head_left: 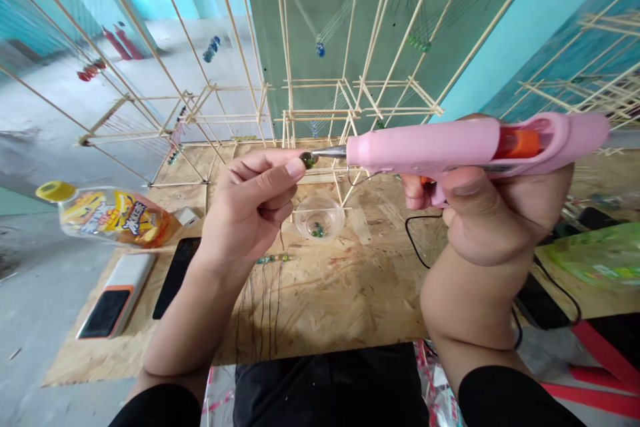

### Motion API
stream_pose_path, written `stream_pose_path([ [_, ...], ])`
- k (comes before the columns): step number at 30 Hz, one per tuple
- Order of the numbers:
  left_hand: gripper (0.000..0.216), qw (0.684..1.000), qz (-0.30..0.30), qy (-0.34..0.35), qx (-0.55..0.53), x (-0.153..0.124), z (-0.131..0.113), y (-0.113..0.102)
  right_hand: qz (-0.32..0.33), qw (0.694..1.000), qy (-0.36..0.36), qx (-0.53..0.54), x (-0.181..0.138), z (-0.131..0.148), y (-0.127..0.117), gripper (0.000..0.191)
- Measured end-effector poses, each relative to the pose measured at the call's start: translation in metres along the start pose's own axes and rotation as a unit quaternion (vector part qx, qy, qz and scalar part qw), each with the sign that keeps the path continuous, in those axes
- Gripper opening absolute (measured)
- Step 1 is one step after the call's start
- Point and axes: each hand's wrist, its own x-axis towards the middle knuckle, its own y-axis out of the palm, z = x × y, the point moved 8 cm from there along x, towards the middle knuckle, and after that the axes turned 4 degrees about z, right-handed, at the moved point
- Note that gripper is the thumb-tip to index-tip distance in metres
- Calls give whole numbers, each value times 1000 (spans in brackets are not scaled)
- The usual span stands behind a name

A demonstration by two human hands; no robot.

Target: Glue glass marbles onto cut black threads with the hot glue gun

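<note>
Between thumb and forefinger, my left hand pinches a dark green glass marble. My right hand is wrapped round the handle of a pink glue gun, its metal nozzle pointing left and at or very near the marble. Beyond my hands, a clear plastic bowl on the board holds several marbles. A short row of marbles with dark threads hanging from them lies on the board nearer to me.
Frames of thin wooden sticks stand behind, some with marbles on threads. To the left are a drink bottle, a power bank and a black phone. A green bottle and a black cable are at right.
</note>
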Motion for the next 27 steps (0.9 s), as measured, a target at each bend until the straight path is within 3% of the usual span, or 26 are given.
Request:
stream_pose_path([
  [9,37,1000,-3,-7,2,1,1,0,-9,1000,17,-13,0,1,2,40],
  [27,40,1000,4,-8,-5,2,2,0,-5,1000,18,7,-1,-2,-1,32],
])
